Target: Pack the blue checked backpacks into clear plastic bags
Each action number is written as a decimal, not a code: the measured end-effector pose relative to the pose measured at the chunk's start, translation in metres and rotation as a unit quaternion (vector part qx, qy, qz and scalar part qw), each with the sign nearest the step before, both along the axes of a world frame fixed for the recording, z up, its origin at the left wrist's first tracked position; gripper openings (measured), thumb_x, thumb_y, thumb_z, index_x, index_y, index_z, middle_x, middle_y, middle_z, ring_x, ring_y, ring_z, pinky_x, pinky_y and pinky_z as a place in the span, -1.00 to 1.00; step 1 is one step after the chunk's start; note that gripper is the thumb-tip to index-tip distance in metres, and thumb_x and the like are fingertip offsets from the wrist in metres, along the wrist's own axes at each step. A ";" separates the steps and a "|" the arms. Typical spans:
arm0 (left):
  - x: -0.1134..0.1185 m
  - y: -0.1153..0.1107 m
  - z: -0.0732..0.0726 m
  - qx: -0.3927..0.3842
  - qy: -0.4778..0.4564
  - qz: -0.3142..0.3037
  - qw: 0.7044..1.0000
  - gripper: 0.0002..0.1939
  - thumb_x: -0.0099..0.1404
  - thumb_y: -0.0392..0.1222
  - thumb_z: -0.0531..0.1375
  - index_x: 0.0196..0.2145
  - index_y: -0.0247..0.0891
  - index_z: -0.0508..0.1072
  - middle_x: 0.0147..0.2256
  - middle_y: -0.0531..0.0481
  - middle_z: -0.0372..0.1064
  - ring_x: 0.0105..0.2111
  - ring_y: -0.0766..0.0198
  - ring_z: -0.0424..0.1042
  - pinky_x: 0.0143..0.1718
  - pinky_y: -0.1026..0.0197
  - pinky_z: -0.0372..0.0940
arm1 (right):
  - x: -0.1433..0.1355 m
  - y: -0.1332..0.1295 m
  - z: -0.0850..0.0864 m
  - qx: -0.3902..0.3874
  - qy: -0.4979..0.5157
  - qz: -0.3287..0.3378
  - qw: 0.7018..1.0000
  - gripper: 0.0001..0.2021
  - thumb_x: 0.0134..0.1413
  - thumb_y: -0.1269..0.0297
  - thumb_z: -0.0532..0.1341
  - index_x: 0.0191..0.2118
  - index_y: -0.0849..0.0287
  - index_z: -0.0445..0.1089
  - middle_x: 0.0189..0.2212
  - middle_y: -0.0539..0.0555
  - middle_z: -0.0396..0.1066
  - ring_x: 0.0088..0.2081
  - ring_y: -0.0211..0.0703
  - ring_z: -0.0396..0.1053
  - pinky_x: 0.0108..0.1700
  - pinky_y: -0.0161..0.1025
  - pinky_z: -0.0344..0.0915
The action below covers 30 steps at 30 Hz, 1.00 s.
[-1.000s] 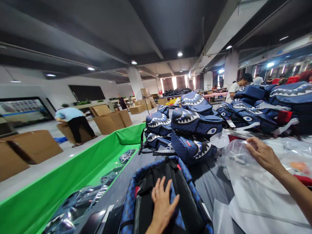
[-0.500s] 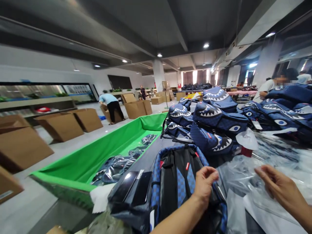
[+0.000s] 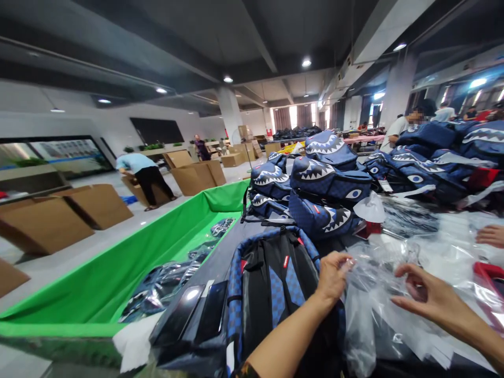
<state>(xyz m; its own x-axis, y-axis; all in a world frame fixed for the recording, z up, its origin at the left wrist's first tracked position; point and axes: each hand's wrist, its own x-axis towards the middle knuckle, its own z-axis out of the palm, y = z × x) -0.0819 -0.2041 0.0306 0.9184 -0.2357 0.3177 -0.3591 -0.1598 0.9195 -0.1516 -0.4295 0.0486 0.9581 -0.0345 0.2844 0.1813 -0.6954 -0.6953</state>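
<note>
My left hand pinches the edge of a clear plastic bag above the right side of a backpack. That blue checkered backpack lies with its black straps facing up, right in front of me. My right hand is beside the bag, its thumb and fingers apart in a curve. Whether the film touches its fingertips I cannot tell. More clear plastic bags spread over the table behind and to the right of my right hand.
Shark-mouth backpacks are piled beyond. Left, a green-lined bin holds bagged items. Two dark phones lie beside the backpack. Another person's hand shows at the right edge. Cardboard boxes stand on the floor near a bending person.
The view has turned to the right. My left hand has taken hold of the clear bag's edge, and the film now stretches between my hands. My right hand's fingers have spread.
</note>
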 end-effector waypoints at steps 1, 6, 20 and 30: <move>0.005 0.005 0.007 0.034 -0.041 0.002 0.999 -0.83 0.30 -0.28 0.22 -0.29 -0.28 0.65 -0.37 -0.05 0.46 -0.34 0.22 0.40 -0.23 0.19 0.25 | -0.006 -0.015 -0.001 -0.041 0.007 0.000 0.999 -0.45 -0.28 -0.30 0.39 -0.29 0.07 0.45 -0.61 -0.04 0.33 -0.60 -0.15 0.28 -0.54 -0.24 0.28; 0.008 0.020 0.037 0.221 -0.213 0.038 0.951 -0.65 0.26 -0.38 0.17 -0.06 -0.14 0.60 -0.32 -0.01 0.50 -0.24 0.16 0.40 -0.13 0.10 0.20 | -0.050 -0.047 -0.021 -0.140 -0.078 -0.049 0.986 -0.18 -0.32 -0.44 0.37 -0.02 0.09 0.43 -0.17 0.22 0.53 -0.20 0.19 0.52 -0.20 -0.01 0.49; -0.055 -0.028 0.073 0.184 -0.553 0.023 0.812 -0.81 0.45 -0.35 0.08 -0.09 -0.32 0.48 -0.53 0.11 0.37 -0.48 0.29 0.33 -0.08 0.15 0.18 | -0.088 0.076 -0.031 -0.038 -0.186 -0.188 0.964 -0.30 0.00 -0.36 0.29 0.05 0.06 0.18 -0.51 0.00 0.45 -0.61 -0.07 0.45 -0.64 -0.27 0.35; -0.049 0.016 -0.004 0.258 -0.509 0.107 0.814 -0.51 0.25 -0.26 0.31 0.14 -0.21 0.43 -0.09 -0.13 0.49 -0.02 0.04 0.43 0.18 -0.11 0.13 | -0.095 0.042 -0.061 0.258 -0.071 -0.216 0.939 -0.64 0.00 -0.14 0.26 -0.40 0.03 0.23 -0.53 0.01 0.45 -0.48 -0.07 0.50 -0.52 -0.31 0.41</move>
<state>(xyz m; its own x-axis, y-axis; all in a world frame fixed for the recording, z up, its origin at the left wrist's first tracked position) -0.1305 -0.1884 0.0263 0.2790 -0.4471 0.8499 -0.8061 -0.5900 -0.0458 -0.2466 -0.3879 -0.0126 0.7763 -0.5799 0.2471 0.0770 -0.3019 -0.9502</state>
